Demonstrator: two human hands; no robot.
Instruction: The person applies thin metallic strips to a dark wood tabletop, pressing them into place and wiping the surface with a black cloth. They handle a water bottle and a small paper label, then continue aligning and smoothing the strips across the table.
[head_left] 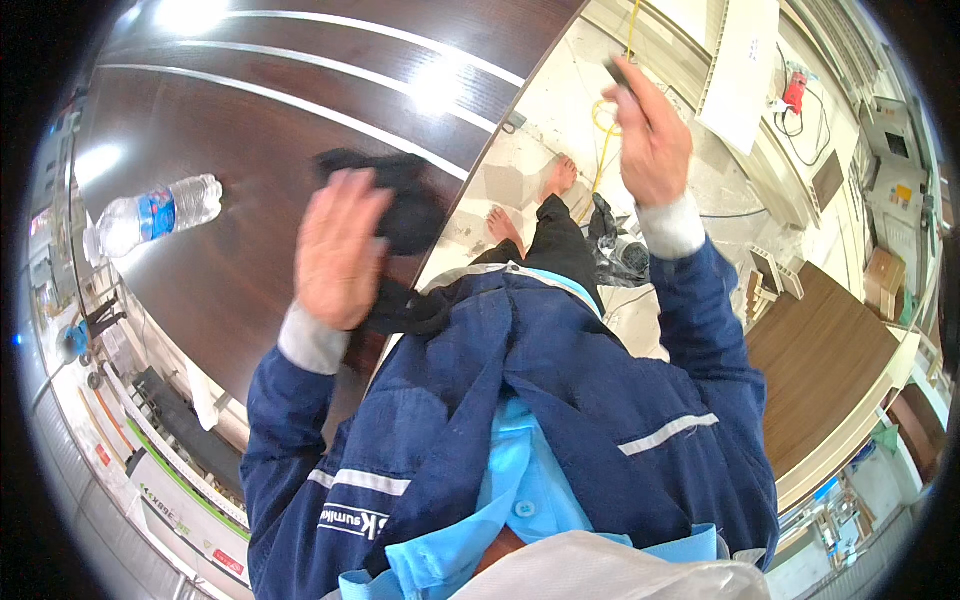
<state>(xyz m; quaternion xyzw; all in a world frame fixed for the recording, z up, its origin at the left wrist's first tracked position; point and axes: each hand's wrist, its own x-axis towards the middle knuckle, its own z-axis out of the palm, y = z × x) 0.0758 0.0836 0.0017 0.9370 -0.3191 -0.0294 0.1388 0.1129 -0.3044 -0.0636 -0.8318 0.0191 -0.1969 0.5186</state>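
Note:
My left hand [340, 250] is slightly blurred, its fingers stretched out and pressed flat over a crumpled black cloth [410, 205]. That cloth lies on a dark brown glossy panel [230, 130] with thin silver strips, near the panel's edge. Raised at the right, away from the panel, my right hand [652, 135] is closed, its fingers pointing up. A small slim dark object [615, 72] sticks out at its fingertips; blur hides what kind it is. On the panel, left of my left hand, a clear water bottle [158, 215] with a blue label lies on its side.
Two bare feet [563, 177] stand on the pale floor beyond me. Yellow cord [600, 120] runs over that floor. A black plastic-wrapped bundle [622, 255] sits below my right hand. Brown boards [825, 355] lie at the right, with a red plug [795, 92] and cable behind.

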